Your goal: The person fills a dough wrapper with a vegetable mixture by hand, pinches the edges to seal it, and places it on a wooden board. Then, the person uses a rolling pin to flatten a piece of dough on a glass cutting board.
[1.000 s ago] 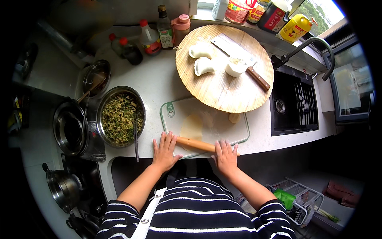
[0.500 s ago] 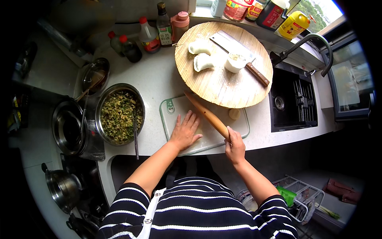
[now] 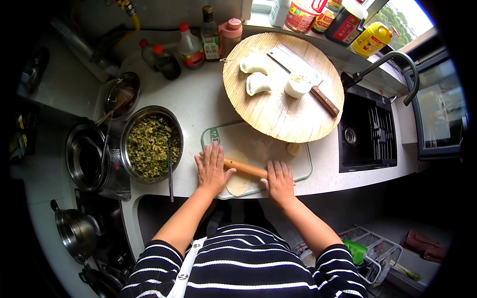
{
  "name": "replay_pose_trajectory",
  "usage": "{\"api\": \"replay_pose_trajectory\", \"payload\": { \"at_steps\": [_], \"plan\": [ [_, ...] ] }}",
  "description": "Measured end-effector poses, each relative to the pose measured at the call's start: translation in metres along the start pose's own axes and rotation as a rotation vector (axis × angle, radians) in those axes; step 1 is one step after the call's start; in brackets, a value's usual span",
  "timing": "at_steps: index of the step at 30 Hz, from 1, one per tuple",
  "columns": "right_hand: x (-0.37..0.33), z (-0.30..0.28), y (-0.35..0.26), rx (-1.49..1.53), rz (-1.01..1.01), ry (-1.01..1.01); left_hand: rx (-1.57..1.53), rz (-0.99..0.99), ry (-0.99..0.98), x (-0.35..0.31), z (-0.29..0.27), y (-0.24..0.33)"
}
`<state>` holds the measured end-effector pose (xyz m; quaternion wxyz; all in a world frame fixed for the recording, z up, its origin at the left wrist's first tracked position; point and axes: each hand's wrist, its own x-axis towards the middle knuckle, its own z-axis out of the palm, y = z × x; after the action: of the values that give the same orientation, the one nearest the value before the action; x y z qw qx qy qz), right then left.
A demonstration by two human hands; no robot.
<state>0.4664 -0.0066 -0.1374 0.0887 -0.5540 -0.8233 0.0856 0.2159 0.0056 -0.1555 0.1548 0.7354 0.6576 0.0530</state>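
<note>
A wooden rolling pin lies across a flat oval of dough on a pale cutting board with a green rim. My left hand rests flat on the pin's left end, fingers stretched out. On the right end lies my right hand, also open with its fingers extended. A small round dough piece sits at the board's right, by the edge of the round wooden board.
The round board carries two filled dumplings, a small white cup and a cleaver. A steel bowl of chopped filling stands left. Bottles line the back; a black sink is at right.
The rolling pin, earlier held tilted in my right hand, now lies across the dough. My left hand moved from the dough to the pin's left end; my right hand opened onto the other.
</note>
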Motion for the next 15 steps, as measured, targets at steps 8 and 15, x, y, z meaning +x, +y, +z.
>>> {"api": "replay_pose_trajectory", "payload": {
  "at_steps": [8, 15],
  "plan": [
    [0.023, 0.018, 0.014, -0.108, 0.281, -0.172, 0.004, -0.052, -0.039, 0.019, -0.01, 0.019],
    [0.027, 0.022, 0.017, -0.089, 0.272, -0.034, -0.02, -0.027, -0.09, 0.061, -0.028, 0.027]
  ]
}}
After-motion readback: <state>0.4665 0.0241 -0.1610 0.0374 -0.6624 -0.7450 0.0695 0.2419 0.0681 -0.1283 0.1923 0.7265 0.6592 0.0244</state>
